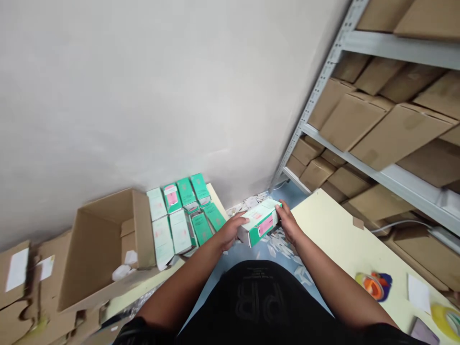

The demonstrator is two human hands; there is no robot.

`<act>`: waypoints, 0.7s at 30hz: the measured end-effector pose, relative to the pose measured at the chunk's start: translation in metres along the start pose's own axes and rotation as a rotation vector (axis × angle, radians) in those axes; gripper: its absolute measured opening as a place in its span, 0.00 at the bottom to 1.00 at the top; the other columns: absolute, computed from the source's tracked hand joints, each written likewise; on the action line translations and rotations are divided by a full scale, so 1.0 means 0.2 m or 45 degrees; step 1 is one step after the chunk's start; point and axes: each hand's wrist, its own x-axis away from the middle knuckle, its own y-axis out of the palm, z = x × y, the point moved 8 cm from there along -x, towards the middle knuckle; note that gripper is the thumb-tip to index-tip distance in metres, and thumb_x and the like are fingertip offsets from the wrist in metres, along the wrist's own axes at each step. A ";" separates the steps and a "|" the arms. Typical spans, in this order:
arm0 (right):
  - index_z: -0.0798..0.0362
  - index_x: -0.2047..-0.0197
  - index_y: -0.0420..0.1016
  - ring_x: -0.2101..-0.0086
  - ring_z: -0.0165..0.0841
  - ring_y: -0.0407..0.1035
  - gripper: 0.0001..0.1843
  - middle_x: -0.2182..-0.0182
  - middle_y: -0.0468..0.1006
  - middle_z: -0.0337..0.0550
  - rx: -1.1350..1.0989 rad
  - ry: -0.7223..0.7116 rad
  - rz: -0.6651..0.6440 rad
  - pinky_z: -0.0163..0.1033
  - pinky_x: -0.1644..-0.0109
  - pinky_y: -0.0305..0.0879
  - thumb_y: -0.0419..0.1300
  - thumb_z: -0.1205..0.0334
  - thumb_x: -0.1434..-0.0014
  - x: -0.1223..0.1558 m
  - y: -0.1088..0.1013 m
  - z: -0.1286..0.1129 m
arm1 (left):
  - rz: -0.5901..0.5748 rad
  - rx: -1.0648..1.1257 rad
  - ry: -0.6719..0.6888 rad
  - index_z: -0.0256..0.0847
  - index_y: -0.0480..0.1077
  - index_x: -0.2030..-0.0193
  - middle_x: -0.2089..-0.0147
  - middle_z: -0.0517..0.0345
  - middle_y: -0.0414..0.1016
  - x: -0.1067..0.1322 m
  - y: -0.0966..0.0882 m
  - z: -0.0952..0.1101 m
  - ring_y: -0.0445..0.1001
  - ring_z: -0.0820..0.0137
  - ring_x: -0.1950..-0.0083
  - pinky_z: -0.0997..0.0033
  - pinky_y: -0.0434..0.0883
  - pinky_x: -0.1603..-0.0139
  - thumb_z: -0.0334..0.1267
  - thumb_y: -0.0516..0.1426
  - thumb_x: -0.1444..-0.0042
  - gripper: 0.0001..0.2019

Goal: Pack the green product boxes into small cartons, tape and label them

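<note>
Both hands grasp one green-and-white box (259, 221). The left hand (230, 231) wraps its near end with fingers over the top, and the right hand (288, 223) presses against the far end. The box hangs tilted in the air over the blue floor (237, 254), in the gap between two worktops, resting on neither. The likeliest mishap, I judge, is a slip: the box is held only by its ends, so a loosened grip would drop it among the paper scraps (278, 243) littering the floor just below the box. An end flap might also buckle under the squeeze, though I cannot tell whether the flaps are closed. Left of the box, a grid of matching boxes (181, 215) lies flat on the left worktop (151, 286), packed edge to edge; a careless swing that way could knock the rows askew. Further left of the box stands an open cardboard carton (104, 244). Right of the box lies the pale right worktop (334, 230), with tape rolls (373, 285) at its near part. Beyond that, a metal shelf (359, 153) is stacked with brown cartons (395, 129).
</note>
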 end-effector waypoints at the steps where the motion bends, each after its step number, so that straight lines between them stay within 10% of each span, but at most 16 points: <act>1: 0.43 0.27 0.59 0.42 0.47 0.70 0.43 0.32 0.66 0.49 0.074 -0.045 0.064 0.53 0.41 0.72 0.58 0.33 0.39 0.01 -0.12 0.02 | -0.032 -0.052 -0.047 0.39 0.72 0.41 0.59 0.52 0.83 -0.05 0.08 -0.03 0.78 0.67 0.69 0.74 0.68 0.74 0.47 0.65 0.52 0.30; 11: 0.51 0.25 0.55 0.28 0.55 0.44 0.50 0.26 0.50 0.57 1.098 -0.564 0.150 0.64 0.26 0.43 0.68 0.41 0.43 0.27 -1.07 0.02 | -0.151 -0.330 -0.575 0.38 0.75 0.54 0.71 0.57 0.79 -0.65 0.90 -0.43 0.74 0.67 0.75 0.70 0.67 0.74 0.53 0.58 0.49 0.23; 15: 0.51 0.25 0.54 0.28 0.58 0.46 0.53 0.27 0.54 0.58 1.267 -0.569 0.026 0.65 0.26 0.39 0.71 0.47 0.47 0.28 -1.25 0.08 | -0.140 -0.434 -0.618 0.39 0.74 0.53 0.72 0.60 0.77 -0.81 1.17 -0.54 0.72 0.69 0.76 0.73 0.62 0.76 0.57 0.57 0.46 0.24; 21: 0.58 0.33 0.63 0.45 0.53 0.67 0.43 0.45 0.73 0.60 1.145 -0.284 0.262 0.55 0.39 0.63 0.69 0.56 0.49 0.12 -1.40 0.28 | -0.407 -0.782 -0.486 0.39 0.71 0.44 0.62 0.52 0.79 -1.04 1.44 -0.52 0.75 0.67 0.69 0.74 0.61 0.77 0.71 0.49 0.41 0.37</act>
